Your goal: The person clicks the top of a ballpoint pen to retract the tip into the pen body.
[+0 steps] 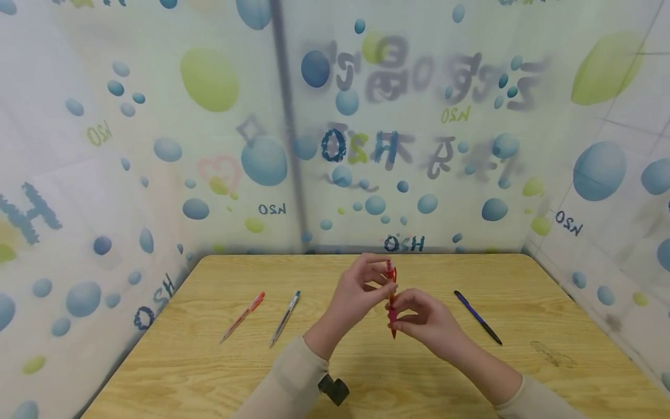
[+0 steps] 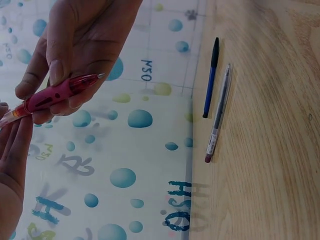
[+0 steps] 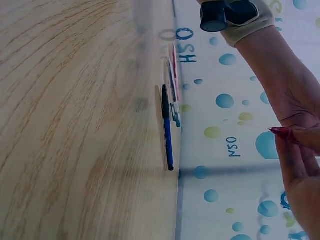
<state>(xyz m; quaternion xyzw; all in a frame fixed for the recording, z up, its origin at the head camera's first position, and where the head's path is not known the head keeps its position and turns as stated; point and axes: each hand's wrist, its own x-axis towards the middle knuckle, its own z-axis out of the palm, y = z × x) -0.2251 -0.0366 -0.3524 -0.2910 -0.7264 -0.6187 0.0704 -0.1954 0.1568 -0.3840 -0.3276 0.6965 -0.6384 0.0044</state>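
Observation:
A red click pen [image 1: 393, 316] with a pink grip and a clip is held nearly upright above the middle of the table, tip down. My left hand [image 1: 361, 289] pinches its upper part, beside the clip. Lower down, my right hand [image 1: 426, 320] pinches the pink grip between thumb and fingers. In the left wrist view the pen's metal tip and red cone [image 2: 82, 83] stick out past the right hand's fingers. From the right wrist only the front end of the red pen [image 3: 281, 132] shows; fingers hide the remainder.
On the wooden table [image 1: 173, 372] lie a clear pen with red parts [image 1: 243, 316] and a clear pen with a blue end [image 1: 285, 319], both at left. A blue and black pen [image 1: 477, 317] lies at right. Patterned curtains [image 1: 220, 145] surround the table's back and sides.

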